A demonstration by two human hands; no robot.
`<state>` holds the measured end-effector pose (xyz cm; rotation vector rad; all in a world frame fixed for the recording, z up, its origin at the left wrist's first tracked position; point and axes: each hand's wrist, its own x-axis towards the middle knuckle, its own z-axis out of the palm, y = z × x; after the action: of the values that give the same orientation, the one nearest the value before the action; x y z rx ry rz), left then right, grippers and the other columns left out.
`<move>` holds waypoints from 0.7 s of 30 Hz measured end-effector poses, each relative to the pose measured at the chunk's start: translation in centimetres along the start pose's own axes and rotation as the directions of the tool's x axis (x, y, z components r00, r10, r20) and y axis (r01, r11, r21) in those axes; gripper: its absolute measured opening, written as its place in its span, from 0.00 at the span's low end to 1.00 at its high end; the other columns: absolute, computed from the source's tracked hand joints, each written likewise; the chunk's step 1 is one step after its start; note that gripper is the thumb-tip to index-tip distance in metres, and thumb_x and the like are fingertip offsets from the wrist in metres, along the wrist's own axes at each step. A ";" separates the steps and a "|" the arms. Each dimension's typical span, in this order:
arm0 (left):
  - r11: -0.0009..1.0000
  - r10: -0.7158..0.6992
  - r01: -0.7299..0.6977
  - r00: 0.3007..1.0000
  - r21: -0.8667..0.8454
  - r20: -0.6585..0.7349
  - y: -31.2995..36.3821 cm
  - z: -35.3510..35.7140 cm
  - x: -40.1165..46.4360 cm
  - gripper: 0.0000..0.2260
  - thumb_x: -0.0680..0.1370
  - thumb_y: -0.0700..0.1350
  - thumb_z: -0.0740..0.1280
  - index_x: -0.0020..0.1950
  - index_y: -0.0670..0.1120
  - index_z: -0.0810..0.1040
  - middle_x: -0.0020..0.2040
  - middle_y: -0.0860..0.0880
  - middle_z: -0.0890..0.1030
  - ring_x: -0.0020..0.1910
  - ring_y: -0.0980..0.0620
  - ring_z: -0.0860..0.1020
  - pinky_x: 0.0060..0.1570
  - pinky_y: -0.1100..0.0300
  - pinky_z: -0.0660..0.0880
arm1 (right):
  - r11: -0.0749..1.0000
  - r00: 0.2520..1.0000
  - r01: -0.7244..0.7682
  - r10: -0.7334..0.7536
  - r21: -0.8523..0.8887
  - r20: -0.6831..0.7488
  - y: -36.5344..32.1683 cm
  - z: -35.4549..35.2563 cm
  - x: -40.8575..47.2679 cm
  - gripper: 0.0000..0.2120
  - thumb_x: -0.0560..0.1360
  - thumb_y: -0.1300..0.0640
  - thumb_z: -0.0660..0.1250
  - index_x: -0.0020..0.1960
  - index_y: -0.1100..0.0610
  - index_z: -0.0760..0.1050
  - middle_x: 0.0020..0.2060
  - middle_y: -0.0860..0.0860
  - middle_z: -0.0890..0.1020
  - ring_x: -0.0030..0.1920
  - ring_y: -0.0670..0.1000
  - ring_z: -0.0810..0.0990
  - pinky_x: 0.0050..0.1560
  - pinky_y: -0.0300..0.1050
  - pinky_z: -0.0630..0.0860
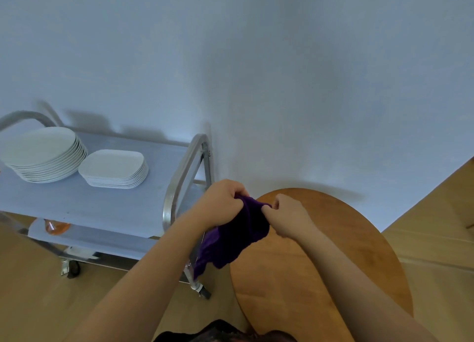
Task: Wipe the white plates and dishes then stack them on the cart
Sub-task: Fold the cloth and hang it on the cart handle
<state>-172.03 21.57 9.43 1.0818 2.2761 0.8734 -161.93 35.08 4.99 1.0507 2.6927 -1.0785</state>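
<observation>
A purple cloth (238, 236) hangs between my two hands above the left edge of a round wooden table (333, 251). My left hand (220, 200) grips its top left corner and my right hand (287, 213) pinches its top right corner. On the top shelf of a metal cart (102, 203) to the left stand a stack of round white plates (43, 154) and, beside it on the right, a stack of rounded square white dishes (114, 168).
The cart has curved metal handles (179, 177) at both ends, wheels, and a lower shelf holding an orange object (56, 226). A plain white wall rises behind. Light wooden floor surrounds the cart and the table.
</observation>
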 end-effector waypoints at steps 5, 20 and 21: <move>0.999 0.052 -0.051 0.997 -0.015 0.053 0.5 -0.1 -0.1 0.13 0.73 0.34 0.60 0.46 0.49 0.80 0.40 0.51 0.81 0.41 0.53 0.80 0.42 0.61 0.79 | 0.995 0.981 -0.098 0.091 0.033 0.170 -0.2 1.0 -0.4 0.08 0.79 0.52 0.58 0.48 0.55 0.72 0.36 0.49 0.78 0.32 0.47 0.79 0.21 0.32 0.68; 0.997 -0.046 0.056 0.988 -0.061 0.145 -0.6 -1.3 -0.6 0.14 0.74 0.33 0.57 0.34 0.48 0.72 0.30 0.53 0.73 0.30 0.58 0.72 0.34 0.64 0.68 | 0.966 0.998 0.063 -0.056 0.249 -0.036 -1.2 -5.0 -0.8 0.07 0.70 0.65 0.57 0.36 0.59 0.70 0.30 0.54 0.72 0.31 0.51 0.70 0.34 0.44 0.68; 0.988 -0.061 0.083 0.984 -0.127 0.167 -0.3 -1.4 -0.8 0.13 0.73 0.32 0.56 0.33 0.47 0.72 0.27 0.54 0.72 0.27 0.59 0.71 0.32 0.64 0.68 | 0.945 0.997 0.077 -0.069 0.319 -0.036 -1.3 -5.0 -0.9 0.08 0.70 0.66 0.56 0.34 0.60 0.69 0.29 0.54 0.70 0.32 0.51 0.69 0.34 0.44 0.67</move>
<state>-172.62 20.34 10.30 0.9686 2.0782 0.8622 -161.10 37.07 9.76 1.0138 2.6523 -1.5680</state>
